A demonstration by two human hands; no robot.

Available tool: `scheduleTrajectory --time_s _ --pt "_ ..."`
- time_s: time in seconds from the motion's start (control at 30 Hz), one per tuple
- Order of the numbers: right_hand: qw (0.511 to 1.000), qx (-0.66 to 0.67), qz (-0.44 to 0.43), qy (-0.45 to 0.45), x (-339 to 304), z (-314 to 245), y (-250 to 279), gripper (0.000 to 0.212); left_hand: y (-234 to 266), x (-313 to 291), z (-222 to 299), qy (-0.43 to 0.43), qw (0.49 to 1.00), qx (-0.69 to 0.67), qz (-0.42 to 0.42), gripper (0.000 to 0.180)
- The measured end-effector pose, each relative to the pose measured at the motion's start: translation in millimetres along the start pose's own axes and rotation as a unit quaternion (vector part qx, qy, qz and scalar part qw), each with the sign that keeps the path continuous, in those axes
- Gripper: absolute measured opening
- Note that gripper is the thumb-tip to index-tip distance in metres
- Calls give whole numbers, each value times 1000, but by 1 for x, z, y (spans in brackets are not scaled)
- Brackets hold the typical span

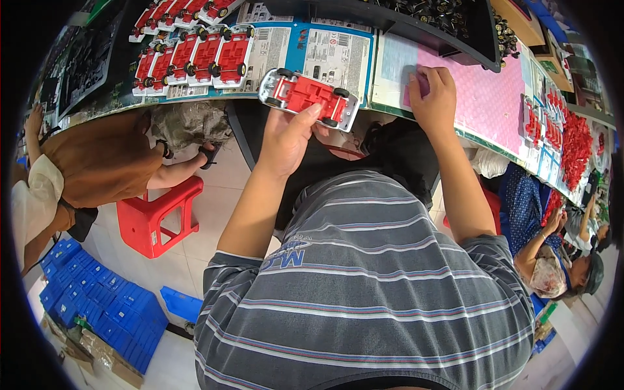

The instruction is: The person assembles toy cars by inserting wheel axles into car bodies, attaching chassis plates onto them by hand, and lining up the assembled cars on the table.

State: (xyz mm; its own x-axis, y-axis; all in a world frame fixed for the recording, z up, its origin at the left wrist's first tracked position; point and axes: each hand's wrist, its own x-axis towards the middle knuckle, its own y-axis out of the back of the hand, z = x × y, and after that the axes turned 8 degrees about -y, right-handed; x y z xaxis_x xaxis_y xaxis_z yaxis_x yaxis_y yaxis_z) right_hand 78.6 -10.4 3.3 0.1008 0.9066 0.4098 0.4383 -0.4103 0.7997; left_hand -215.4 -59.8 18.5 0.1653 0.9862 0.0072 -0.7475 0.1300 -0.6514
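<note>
My left hand (286,140) grips a toy car (311,97) above the table's front edge. The car is turned over, so its red underside faces up inside a silver-white body, with black wheels at its corners. My thumb presses on the red base, and the other fingers are mostly hidden beneath it. Over at the table edge, my right hand (433,97) rests with curled fingers beside a pink sheet (487,97). A darker pink patch shows between its thumb and fingers; whatever it holds, if anything, I cannot make out.
Rows of upturned toy cars (207,55) lie on printed cards at the left. A black bin (416,26) of small wheels stands at the back. Red parts (575,146) are heaped far right. People sit on both sides; a red stool (156,218) and blue boxes (104,305) stand left.
</note>
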Motion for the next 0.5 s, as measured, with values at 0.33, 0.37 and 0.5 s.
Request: scheduleTrajectory --time_s 0.33,0.37,0.5 --pt "1000 19 1 4 -2 2 2 20 33 -19 67 -80 981 127 119 34" --pt "1000 15 -3 5 -2 3 3 19 37 -22 77 -93 973 154 143 33" --pt "1000 19 -11 -3 -1 -1 3 20 73 -34 124 -86 929 279 227 30"
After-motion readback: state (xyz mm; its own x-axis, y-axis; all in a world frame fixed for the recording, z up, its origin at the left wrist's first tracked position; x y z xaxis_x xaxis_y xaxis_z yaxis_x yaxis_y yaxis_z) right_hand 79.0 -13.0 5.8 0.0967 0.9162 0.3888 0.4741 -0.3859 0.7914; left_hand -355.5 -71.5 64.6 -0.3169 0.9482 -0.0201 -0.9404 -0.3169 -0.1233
